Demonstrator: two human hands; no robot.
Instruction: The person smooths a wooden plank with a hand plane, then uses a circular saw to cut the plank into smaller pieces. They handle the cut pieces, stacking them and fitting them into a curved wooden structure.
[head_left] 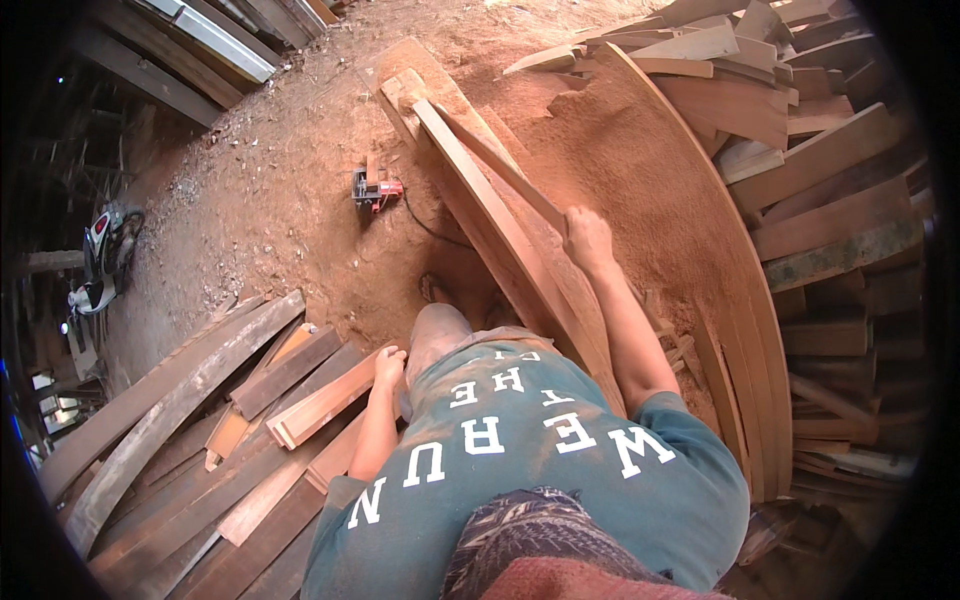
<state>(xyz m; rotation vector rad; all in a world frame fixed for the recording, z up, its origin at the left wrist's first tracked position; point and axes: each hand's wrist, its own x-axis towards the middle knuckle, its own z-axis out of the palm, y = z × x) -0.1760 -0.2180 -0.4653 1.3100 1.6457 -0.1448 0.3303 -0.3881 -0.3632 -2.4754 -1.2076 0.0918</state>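
On the left, the right end of a board [330, 402] in a pile of wood [190, 440] is touched by the left hand [390, 366] — whether it is gripped cannot be told. A red tool [378, 188] is set left of the bench [422, 62]. From near the bench's far end, a thin stick [510, 176] is stretched toward its right edge — held in the closed right hand [588, 240].

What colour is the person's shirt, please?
The shirt is dark teal-green with white lettering, best seen in the head view.

Open ground [270, 205] lies left of the bench [422, 66], broken by a red tool [383, 189]; planks [285, 372] crowd the left hand [391, 366].
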